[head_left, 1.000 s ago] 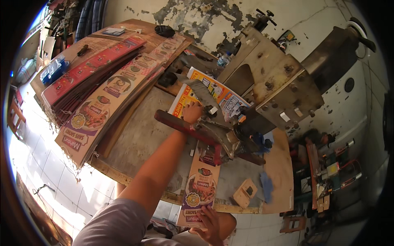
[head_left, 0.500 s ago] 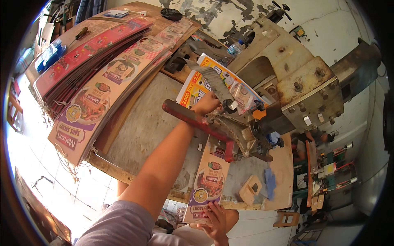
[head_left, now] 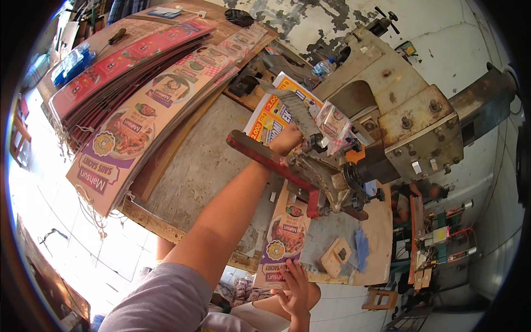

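Note:
A long printed cardboard strip point(head_left: 287, 229), purple and cream with food pictures, lies under a metal press point(head_left: 417, 119) with a red lever bar point(head_left: 271, 159). Its near end overhangs the table edge. Beyond the press, a similarly printed, shiny piece point(head_left: 334, 123) sticks up. My left hand point(head_left: 286, 139) is behind the red bar, beside the press's toothed metal arm, fingers curled; whatever they hold is hidden. At the strip's near end, my right hand point(head_left: 294, 290) has its fingers apart, fingertips at the strip's right edge; whether they touch it is unclear.
Stacks of similar strips point(head_left: 157, 94) and red strips point(head_left: 133, 58) cover the table's left side. Yellow-orange printed sheets point(head_left: 276, 119) lie behind my left hand. A wooden block point(head_left: 335, 257) and blue scrap point(head_left: 361, 250) sit at right. Another person point(head_left: 406, 202) is farther right.
The strip has slid away from me, farther under the press, and the printed piece beyond stands higher. My right hand's fingers have spread. The view has shifted slightly.

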Demonstrator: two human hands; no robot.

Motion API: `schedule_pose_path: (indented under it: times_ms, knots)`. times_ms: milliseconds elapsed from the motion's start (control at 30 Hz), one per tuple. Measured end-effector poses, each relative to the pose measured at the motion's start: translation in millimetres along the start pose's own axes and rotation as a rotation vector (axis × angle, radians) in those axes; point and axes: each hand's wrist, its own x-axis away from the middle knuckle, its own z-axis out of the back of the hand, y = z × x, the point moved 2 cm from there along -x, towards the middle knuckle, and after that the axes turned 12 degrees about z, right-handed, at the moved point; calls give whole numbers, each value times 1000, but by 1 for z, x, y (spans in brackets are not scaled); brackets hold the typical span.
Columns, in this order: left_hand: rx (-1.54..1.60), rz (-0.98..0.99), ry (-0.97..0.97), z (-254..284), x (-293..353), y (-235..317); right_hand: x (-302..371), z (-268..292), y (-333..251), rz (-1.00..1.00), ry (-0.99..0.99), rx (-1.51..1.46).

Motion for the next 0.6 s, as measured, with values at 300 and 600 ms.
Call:
schedule_pose_path:
  times_ms: [300, 600]
  knots:
    - [121, -70, 87, -29, 35, 47, -13, -3, 6, -29, 0, -20]
    - [-149, -181, 224, -28, 46, 52, -31, 3, 11, -18, -33, 7]
